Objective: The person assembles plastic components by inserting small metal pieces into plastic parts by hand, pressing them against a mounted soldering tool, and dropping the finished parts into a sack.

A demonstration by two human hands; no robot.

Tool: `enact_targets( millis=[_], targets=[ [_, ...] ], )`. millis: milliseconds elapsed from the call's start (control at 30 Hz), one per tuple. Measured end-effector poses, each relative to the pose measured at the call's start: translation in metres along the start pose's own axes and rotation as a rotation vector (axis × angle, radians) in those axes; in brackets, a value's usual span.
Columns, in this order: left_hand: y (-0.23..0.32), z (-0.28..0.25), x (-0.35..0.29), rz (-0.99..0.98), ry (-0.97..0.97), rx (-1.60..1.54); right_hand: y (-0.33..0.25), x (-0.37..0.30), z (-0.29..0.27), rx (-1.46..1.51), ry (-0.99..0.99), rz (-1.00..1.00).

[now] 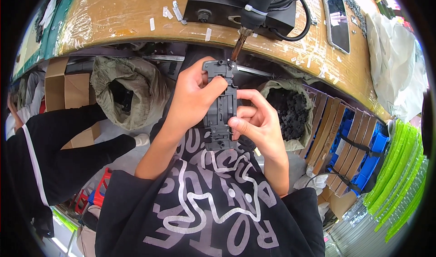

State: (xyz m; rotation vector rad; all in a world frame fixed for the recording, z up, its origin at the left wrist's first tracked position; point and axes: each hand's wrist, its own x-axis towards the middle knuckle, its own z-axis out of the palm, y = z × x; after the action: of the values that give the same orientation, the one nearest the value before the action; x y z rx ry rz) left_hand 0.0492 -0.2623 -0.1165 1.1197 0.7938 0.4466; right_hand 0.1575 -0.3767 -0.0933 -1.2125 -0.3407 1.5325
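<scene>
Upright in front of my chest is a long black moulded plastic part (222, 109) with ribs, holes and small posts. My left hand (195, 91) grips its upper left side, thumb pressed across the front and the other fingers partly hidden behind. On the lower right edge, my right hand (256, 118) holds the part between thumb and curled fingers. Above it, a soldering iron (242, 37) with a dark handle and coppery metal tip points down over the bench edge. Its tip meets the part's top right corner, or nearly so; I cannot tell whether they touch.
A black box (213, 12) with coiled cable sits on the taped bench (122, 12), a phone (337, 23) to its right. Below stand two sacks (102, 75) (305, 141) of black parts. Cartons and green strips (395, 166) lie right; another person's legs (68, 125) show left.
</scene>
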Motion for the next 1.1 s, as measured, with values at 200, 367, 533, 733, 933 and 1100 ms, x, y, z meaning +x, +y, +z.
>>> enact_targets(
  millis=[200, 367, 533, 733, 933, 1100],
  targets=[
    [0.001, -0.001, -0.001, -0.02, -0.01, -0.005, 0.0, -0.001, 0.002, -0.035, -0.004, -0.009],
    [-0.004, -0.002, 0.001, -0.021, -0.009, -0.02, 0.004, 0.001, -0.002, 0.001, 0.006, 0.009],
    [-0.028, -0.004, 0.001, -0.033, -0.011, 0.052, 0.018, 0.008, -0.014, -0.111, -0.048, 0.004],
    [-0.05, -0.049, -0.003, -0.199, 0.115, 0.11, 0.093, 0.015, -0.111, -0.083, 0.604, -0.121],
    [-0.026, -0.13, -0.023, 0.017, 0.63, 0.198, 0.202, -0.04, -0.3, -0.309, 1.497, -0.134],
    [0.011, -0.156, -0.015, 0.219, 0.668, 0.187, 0.223, -0.078, -0.355, -0.719, 1.604, 0.23]
  ],
)
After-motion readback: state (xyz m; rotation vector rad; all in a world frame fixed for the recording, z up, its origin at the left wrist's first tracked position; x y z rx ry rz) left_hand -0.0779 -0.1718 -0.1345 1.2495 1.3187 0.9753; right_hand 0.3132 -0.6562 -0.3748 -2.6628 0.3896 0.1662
